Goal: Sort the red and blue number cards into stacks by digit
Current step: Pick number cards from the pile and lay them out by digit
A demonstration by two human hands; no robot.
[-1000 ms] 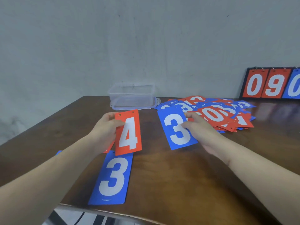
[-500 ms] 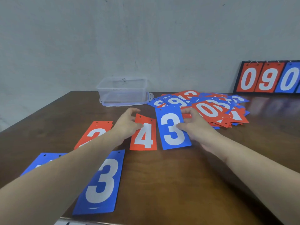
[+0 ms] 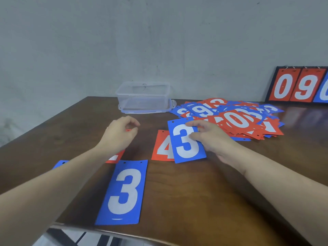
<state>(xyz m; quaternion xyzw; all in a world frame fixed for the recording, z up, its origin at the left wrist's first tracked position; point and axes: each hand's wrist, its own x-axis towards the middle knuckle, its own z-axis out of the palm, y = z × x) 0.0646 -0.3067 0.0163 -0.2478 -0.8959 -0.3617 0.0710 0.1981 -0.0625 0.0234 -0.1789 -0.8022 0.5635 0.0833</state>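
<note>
My right hand (image 3: pixel 211 139) pinches a blue 3 card (image 3: pixel 184 144) by its right edge, lifted over the right side of a red 4 card (image 3: pixel 162 148) that lies flat on the table. My left hand (image 3: pixel 119 134) hovers to the left of the red 4, fingers loosely curled, holding nothing. It hides most of a red card (image 3: pixel 114 157). Another blue 3 card (image 3: pixel 124 192) lies near the table's front edge. A corner of a blue card (image 3: pixel 61 163) shows behind my left forearm. The unsorted pile of red and blue cards (image 3: pixel 236 119) lies at the back right.
A clear plastic box (image 3: pixel 143 97) stands at the back of the brown wooden table (image 3: pixel 195 201). A scoreboard (image 3: pixel 300 86) with red 0 and 9 cards leans on the wall at the far right. The table's front edge runs along the bottom.
My left hand has let go of the red 4, which now lies on the table, and has drawn back to the left. My right hand has carried the blue 3 partly over the red 4.
</note>
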